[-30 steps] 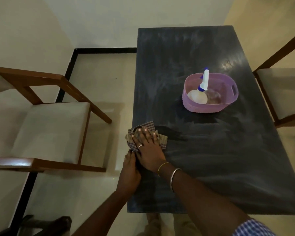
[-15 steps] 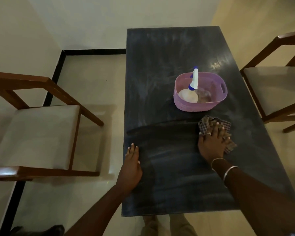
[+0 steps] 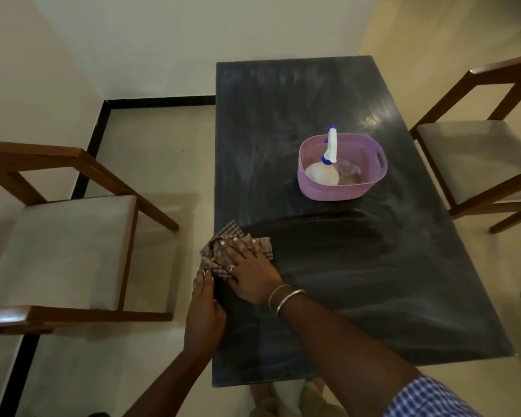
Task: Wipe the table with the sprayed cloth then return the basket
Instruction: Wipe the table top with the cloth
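Observation:
A dark rectangular table (image 3: 358,296) runs away from me, smeared with pale wipe marks. My right hand (image 3: 247,272) lies flat with spread fingers on a checked cloth (image 3: 223,245) at the table's left edge, pressing it down. The cloth hangs slightly over that edge. My left hand (image 3: 203,308) rests on the same edge just below the cloth, fingers together, holding nothing. A purple basket (image 3: 343,191) stands on the table's right middle, apart from both hands. A white spray bottle (image 3: 324,173) with a blue collar leans inside it.
A wooden chair with a pale seat (image 3: 63,251) stands close to the table's left side. Another wooden chair (image 3: 475,164) stands at the right. A white wall with a black floor border (image 3: 160,102) lies beyond the table's far left.
My right hand has swept the cloth from the table's right side, below the basket, back across to the left edge, leaving a dark wiped band. My left hand stayed at the left edge.

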